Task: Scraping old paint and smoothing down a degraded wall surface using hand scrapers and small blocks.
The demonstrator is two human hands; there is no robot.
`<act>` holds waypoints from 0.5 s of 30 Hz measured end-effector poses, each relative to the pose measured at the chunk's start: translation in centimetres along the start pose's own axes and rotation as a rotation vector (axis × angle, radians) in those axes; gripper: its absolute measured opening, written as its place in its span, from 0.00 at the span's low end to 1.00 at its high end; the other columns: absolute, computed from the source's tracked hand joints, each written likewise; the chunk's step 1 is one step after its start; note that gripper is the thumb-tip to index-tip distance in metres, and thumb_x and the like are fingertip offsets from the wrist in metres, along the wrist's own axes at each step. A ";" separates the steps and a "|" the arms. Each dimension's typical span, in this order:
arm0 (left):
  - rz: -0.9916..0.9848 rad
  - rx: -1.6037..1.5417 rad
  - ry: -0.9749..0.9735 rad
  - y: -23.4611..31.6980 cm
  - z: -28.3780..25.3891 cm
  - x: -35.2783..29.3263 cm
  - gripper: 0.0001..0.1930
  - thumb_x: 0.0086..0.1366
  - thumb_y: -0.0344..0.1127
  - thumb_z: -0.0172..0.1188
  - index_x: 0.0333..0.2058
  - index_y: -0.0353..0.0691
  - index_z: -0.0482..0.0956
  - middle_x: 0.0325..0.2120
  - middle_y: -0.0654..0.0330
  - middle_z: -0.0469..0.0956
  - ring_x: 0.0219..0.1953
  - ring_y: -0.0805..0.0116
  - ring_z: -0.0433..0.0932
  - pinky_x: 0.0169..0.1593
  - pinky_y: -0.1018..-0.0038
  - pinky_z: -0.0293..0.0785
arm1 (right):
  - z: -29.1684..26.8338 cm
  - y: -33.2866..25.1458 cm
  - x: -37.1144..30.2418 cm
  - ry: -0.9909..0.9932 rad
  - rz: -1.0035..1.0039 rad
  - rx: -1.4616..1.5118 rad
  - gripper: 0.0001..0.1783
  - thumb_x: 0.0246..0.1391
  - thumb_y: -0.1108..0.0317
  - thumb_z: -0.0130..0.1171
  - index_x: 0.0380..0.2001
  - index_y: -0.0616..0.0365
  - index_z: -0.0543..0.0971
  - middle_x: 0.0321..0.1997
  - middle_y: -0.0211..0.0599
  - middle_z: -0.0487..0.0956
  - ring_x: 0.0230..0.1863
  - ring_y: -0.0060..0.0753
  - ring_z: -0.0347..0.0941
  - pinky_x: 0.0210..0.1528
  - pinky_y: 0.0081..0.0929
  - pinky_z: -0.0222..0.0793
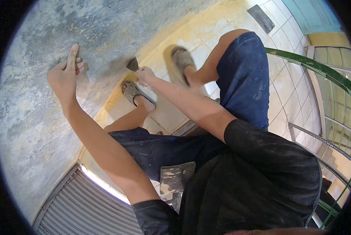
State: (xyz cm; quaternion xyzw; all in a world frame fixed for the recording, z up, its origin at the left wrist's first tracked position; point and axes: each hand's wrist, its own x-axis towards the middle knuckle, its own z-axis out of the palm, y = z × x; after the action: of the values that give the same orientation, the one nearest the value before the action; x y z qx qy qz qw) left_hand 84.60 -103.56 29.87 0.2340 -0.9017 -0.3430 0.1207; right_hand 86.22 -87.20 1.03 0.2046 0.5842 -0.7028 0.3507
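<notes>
My right hand (145, 75) is closed around the handle of a scraper (132, 64), most of which the fingers hide. Its dark, flat blade points at the mottled grey wall (101, 23), low down near the floor; I cannot tell whether it touches. Farther left, my left hand (67, 74) is raised against the wall, holding nothing that I can see. One finger stretches out along the surface while the others are bent. Patches of yellowish and bluish-grey coating cover the wall.
My sandalled feet stand on white floor tiles (279, 84) with yellow dust (154, 43) along the wall's base. A worn wooden seat (177, 178) shows below my legs. Around are a grey roller shutter (93, 207), a curved green metal bar (312, 64) and a dark flat piece (260, 18).
</notes>
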 end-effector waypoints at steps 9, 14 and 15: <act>-0.069 -0.049 0.030 -0.7 0.7 0.8 0.29 0.60 0.58 0.73 0.30 0.28 0.88 0.21 0.54 0.85 0.26 0.72 0.85 0.37 0.78 0.81 | -0.5 2.6 1.0 0.011 -0.040 0.206 0.09 0.63 0.71 0.53 0.45 0.56 0.79 0.19 0.26 0.69 0.15 0.21 0.63 0.15 0.23 0.54; -0.050 0.014 0.045 -1.2 0.8 1.0 0.30 0.60 0.57 0.74 0.33 0.26 0.88 0.25 0.52 0.86 0.27 0.69 0.85 0.36 0.75 0.84 | 1.2 3.3 2.1 0.090 -0.024 0.320 0.08 0.62 0.71 0.54 0.41 0.53 0.81 0.18 0.25 0.68 0.13 0.21 0.62 0.14 0.24 0.53; -0.053 0.012 0.044 -1.3 0.8 1.0 0.29 0.60 0.57 0.74 0.33 0.27 0.88 0.25 0.52 0.86 0.27 0.69 0.85 0.36 0.75 0.84 | 1.4 3.3 2.4 0.099 -0.025 0.345 0.08 0.62 0.71 0.54 0.40 0.53 0.81 0.18 0.25 0.68 0.13 0.21 0.62 0.14 0.24 0.53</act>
State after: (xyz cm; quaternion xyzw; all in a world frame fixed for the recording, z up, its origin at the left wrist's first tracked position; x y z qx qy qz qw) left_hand 83.84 -104.47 28.44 0.2660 -0.8944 -0.3354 0.1301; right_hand 87.22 -89.42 -2.51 0.2890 0.4742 -0.7857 0.2725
